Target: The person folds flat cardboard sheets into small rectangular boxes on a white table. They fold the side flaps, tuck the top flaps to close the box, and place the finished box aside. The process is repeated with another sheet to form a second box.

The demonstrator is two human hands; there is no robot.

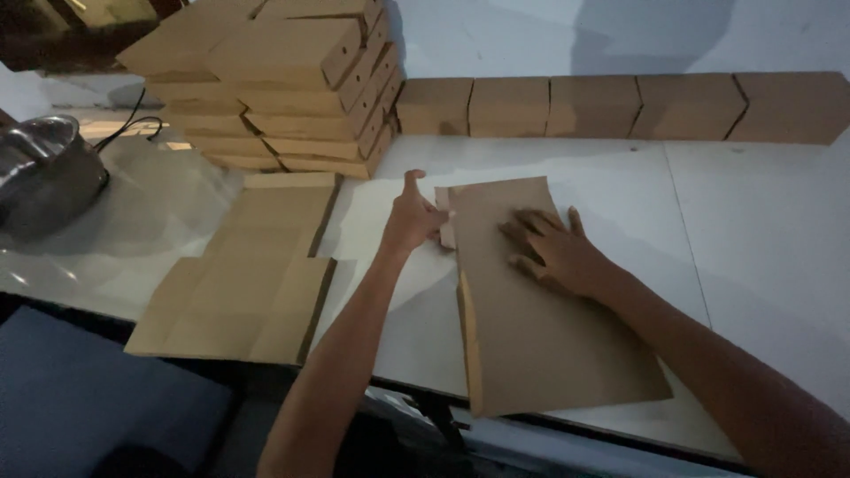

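Flat brown cardboard sheet [540, 310] lying on the white table [761, 230], near edge poking past the rim. Right hand [553, 248] spread flat on top, pressing down. Left hand [412, 217] pinching the small flap at the far left corner. Could slip off the near edge if pushed. Stack of folded boxes [283, 88] far left, more flat sheets [243, 283] beside.

Both forearms are showing bare right down to the wrists, with no sleeve edge coming into view, and the left hand [412, 221] and right hand [553, 250] are wearing no gloves, rings, watch or bands.
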